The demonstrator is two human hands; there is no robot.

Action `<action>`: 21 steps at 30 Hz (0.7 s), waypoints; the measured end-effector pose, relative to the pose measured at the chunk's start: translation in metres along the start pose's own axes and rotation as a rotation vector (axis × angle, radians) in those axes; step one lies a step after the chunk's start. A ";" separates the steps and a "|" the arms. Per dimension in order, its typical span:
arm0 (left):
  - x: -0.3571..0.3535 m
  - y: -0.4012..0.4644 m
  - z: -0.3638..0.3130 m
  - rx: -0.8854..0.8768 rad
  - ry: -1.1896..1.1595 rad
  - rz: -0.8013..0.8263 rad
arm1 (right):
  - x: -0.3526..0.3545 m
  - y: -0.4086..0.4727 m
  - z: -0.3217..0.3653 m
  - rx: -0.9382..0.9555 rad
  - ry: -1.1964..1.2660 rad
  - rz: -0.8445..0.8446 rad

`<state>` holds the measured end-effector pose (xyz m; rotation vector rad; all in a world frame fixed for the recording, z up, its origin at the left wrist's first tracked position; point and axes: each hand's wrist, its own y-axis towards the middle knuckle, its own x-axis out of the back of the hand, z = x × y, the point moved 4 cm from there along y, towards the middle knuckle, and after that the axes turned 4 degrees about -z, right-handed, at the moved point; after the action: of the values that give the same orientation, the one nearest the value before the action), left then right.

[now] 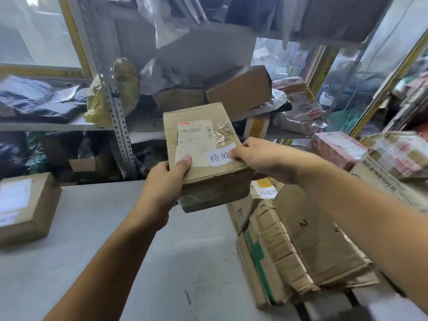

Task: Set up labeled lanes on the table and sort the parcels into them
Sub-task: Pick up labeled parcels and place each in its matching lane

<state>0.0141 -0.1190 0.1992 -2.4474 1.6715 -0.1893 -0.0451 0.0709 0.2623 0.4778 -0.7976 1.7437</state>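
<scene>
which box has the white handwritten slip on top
The box held up in both hands; the box on the table's left shows only printed shipping labels.

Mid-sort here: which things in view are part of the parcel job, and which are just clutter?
Part of the job:
- cardboard parcel, held in left hand
- white paper label under right hand
- second labelled slip on the boxes at the right
- boxed parcel on the grey table

Lying about:
- metal shelving with bags
- flattened cartons
</scene>
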 end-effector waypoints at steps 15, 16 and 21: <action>-0.172 0.064 -0.016 -0.019 0.195 0.044 | 0.127 0.112 -0.106 -0.013 0.011 0.109; -0.179 0.066 -0.009 -0.006 0.221 0.044 | 0.128 0.117 -0.118 -0.025 0.028 0.139; -0.200 0.063 0.021 0.082 0.266 0.045 | 0.119 0.135 -0.165 -0.035 0.051 0.246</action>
<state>-0.1115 0.0464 0.1637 -2.4075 1.7780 -0.5894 -0.1985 0.2477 0.1905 0.3203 -0.8776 1.9563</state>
